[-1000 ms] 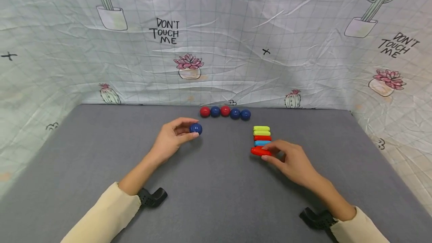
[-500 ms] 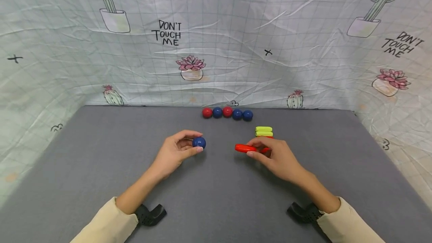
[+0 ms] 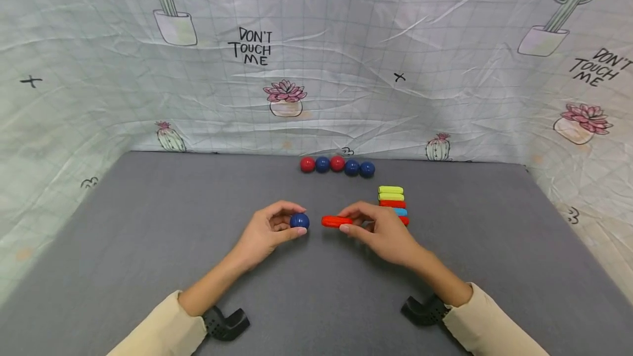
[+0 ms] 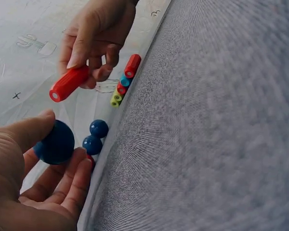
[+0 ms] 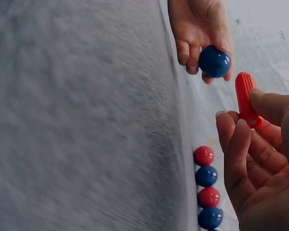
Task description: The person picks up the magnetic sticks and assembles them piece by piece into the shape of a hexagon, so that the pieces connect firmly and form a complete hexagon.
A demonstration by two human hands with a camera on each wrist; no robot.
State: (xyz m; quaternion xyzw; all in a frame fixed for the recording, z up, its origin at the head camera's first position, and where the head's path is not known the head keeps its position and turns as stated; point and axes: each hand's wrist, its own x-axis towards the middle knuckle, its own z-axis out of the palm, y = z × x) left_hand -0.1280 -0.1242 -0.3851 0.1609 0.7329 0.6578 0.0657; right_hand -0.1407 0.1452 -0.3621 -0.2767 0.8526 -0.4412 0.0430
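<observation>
My left hand (image 3: 267, 229) pinches a glossy blue ball (image 3: 299, 221) between thumb and fingers, over the middle of the table. Facing it, my right hand (image 3: 388, 233) holds a red ribbed toy rod (image 3: 334, 221) by one end, the other end pointing left towards the ball. A short gap separates the two. The left wrist view shows a pale round spot in the end of the rod (image 4: 69, 84), with the blue ball (image 4: 57, 143) in front of it. From the right wrist, the ball (image 5: 214, 62) appears beyond the upright rod (image 5: 244, 94).
A row of red and blue balls (image 3: 337, 163) lies at the table's back edge. Yellow, red and blue rods (image 3: 390, 197) lie side by side behind the right hand, which partly covers them. A printed cloth (image 3: 336, 59) surrounds the grey table (image 3: 316, 312).
My right hand has lifted the red rod away from the rod row and moved it left. The left hand has brought the blue ball nearer and slightly right, so the two are now close.
</observation>
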